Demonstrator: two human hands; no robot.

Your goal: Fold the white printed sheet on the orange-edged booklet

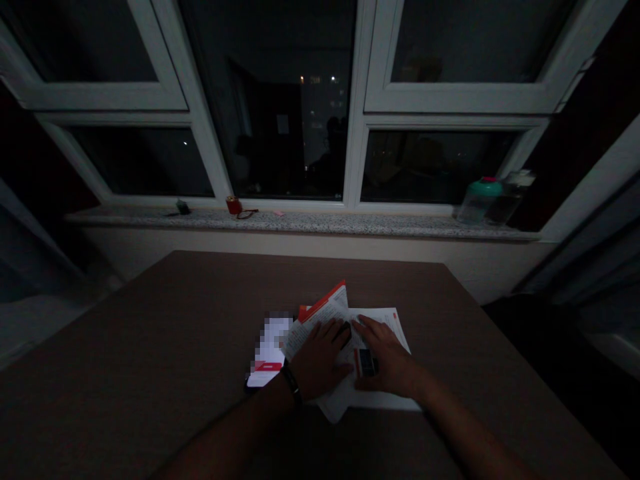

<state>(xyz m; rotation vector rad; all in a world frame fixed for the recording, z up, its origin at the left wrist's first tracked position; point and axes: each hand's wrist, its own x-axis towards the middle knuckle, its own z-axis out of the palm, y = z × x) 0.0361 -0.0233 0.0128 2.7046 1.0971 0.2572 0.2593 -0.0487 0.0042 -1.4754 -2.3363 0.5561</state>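
A printed booklet or folded leaflet [333, 305] with an orange-red edge lies tilted on the table, its pages partly raised. My left hand [320, 360], with a dark band on the wrist, rests on its left page, fingers stretched out. On the right page is my right hand [390, 360], thumb and fingers apart around a dark printed-looking patch [367, 362]. Under them, a white printed sheet [385, 400] shows to the right. Left of my left hand lies a phone [267, 380] with a lit, partly blurred screen. A small dark shape by my left fingertips is unclear.
The brown table [150, 333] reaches toward a granite windowsill [310, 223]. On the sill stand a red item [233, 205], a small dark green item [183, 207], a teal-topped bottle [480, 200] and a clear bottle [510, 197]. The room is dim.
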